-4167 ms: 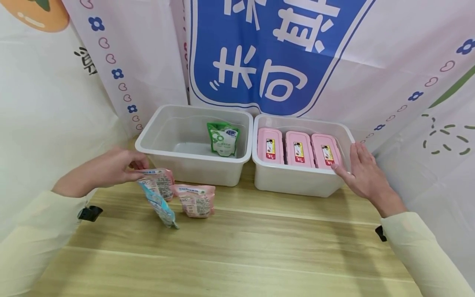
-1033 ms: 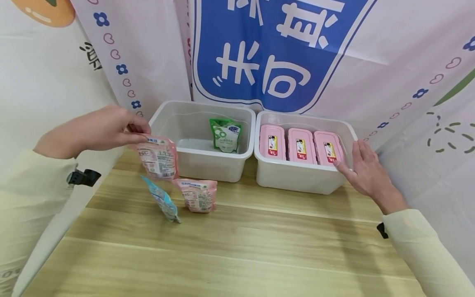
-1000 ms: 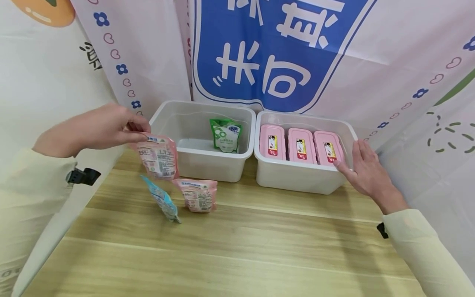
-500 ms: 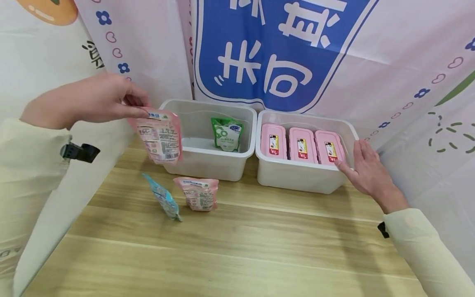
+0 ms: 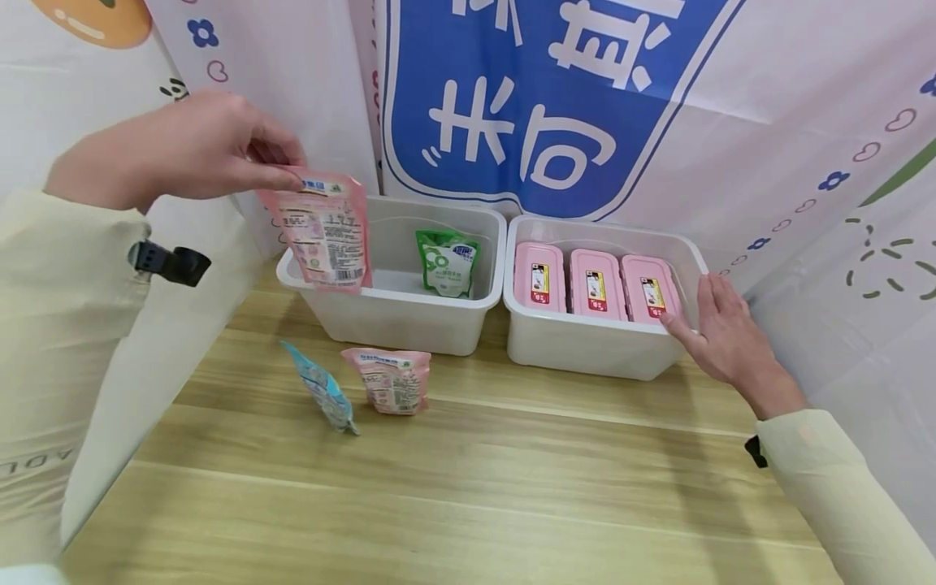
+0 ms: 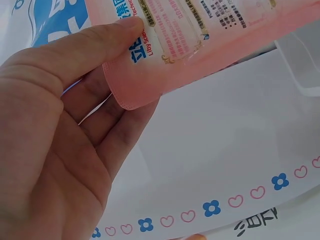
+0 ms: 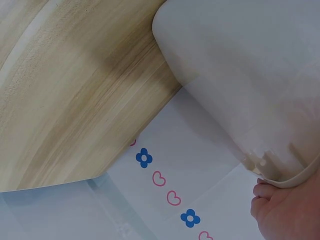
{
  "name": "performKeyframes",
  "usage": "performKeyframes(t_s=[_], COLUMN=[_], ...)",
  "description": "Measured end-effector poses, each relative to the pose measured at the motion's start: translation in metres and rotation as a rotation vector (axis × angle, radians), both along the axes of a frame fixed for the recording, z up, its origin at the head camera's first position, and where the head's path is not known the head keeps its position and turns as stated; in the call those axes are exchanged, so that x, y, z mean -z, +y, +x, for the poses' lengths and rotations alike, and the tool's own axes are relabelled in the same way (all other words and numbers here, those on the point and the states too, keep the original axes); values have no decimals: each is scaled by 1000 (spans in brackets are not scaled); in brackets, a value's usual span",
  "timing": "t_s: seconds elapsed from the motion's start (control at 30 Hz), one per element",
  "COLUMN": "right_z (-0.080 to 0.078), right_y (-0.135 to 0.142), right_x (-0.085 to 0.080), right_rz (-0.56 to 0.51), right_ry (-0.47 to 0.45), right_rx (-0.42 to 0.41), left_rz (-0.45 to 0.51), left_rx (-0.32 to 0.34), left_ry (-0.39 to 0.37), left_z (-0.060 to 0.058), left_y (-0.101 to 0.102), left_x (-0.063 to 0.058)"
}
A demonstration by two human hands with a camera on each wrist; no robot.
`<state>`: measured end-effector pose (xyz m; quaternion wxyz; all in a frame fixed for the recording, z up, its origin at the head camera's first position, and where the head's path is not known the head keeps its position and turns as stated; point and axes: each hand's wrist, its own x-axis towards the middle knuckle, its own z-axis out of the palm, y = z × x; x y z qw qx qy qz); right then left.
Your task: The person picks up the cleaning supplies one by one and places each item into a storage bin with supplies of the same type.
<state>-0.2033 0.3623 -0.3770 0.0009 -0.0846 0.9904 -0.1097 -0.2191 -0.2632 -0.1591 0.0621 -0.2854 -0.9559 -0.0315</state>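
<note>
My left hand (image 5: 190, 150) pinches the top edge of a pink refill pouch (image 5: 332, 236), thumb on its printed side. The pouch hangs upright and overlaps the front left of the left white bin (image 5: 395, 321). In the left wrist view, a corner of the pouch (image 6: 185, 40) lies between thumb and fingers. A green and white pouch (image 5: 448, 266) stands inside that bin. My right hand (image 5: 727, 341) rests at the front right corner of the right white bin (image 5: 585, 349), fingers straight along its side, thumb by the front rim. That bin holds three pink lidded boxes (image 5: 595, 284).
On the wooden table (image 5: 468, 496), in front of the left bin, stand a second pink pouch (image 5: 395, 382) and a light-blue pouch (image 5: 325, 390) seen edge-on. A printed cloth (image 5: 504, 89) hangs right behind the bins.
My left hand has lifted the pink pouch from the table, up and slightly right, to the left bin's front. The right hand keeps its place on the right bin.
</note>
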Motion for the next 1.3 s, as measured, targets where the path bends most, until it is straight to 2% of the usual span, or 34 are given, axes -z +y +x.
performKeyframes(t_s=[0.13, 0.3, 0.7, 0.97, 1.2, 1.3], right_z=[0, 0, -1, -2, -3, -3], right_y=[0, 0, 0, 2, 1, 2], right_x=[0, 1, -1, 2, 1, 0], right_rz=[-2, -3, -10, -2, 8, 8], right_ry=[11, 9, 22, 3, -8, -8], right_rx=[-3, 0, 10, 2, 9, 9], left_rz=[11, 29, 110, 162, 208, 215], left_rx=[-45, -68, -127, -158, -160, -153], left_ry=[-12, -3, -60, -107, -100, -105], left_z=[-4, -13, -44, -61, -72, -80], left_y=[5, 8, 7, 2, -1, -2], left_x=[-3, -1, 6, 22, 38, 49])
